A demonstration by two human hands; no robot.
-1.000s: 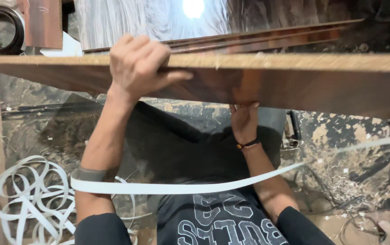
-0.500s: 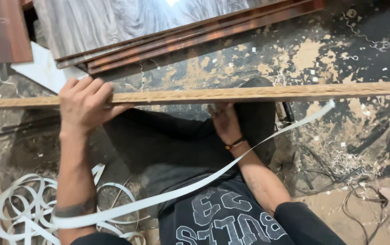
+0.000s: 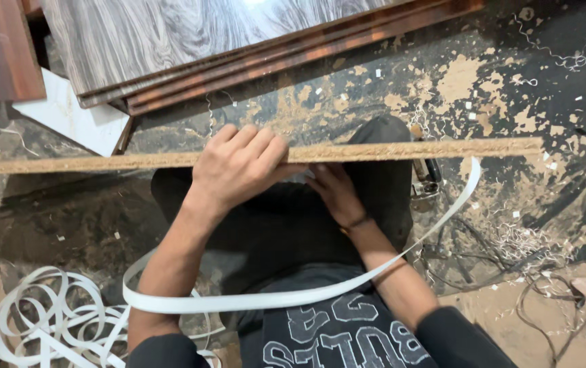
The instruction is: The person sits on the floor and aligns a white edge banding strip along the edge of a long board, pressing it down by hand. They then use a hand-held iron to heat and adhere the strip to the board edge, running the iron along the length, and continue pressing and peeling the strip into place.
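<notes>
A long particle board [image 3: 402, 150] stands on edge across my lap, its raw chip edge facing up. My left hand [image 3: 238, 167] grips over that top edge near the middle. My right hand [image 3: 334, 191] is pressed against the near face of the board just below the edge, beside the left hand. A white edge-banding strip [image 3: 293, 298] loops from the board's right end, across my forearms, down to the left.
Stacked laminated panels [image 3: 238, 41] lie on the floor ahead. A tangle of white banding strips [image 3: 40, 320] sits at lower left. A small tool [image 3: 428, 170] lies by my right knee. Sawdust, shavings and cables [image 3: 511, 252] cover the floor at right.
The board has turned from showing its brown face to standing edge-up and has slid left, exposing its right end. My left hand has shifted right along the edge, toward the right hand.
</notes>
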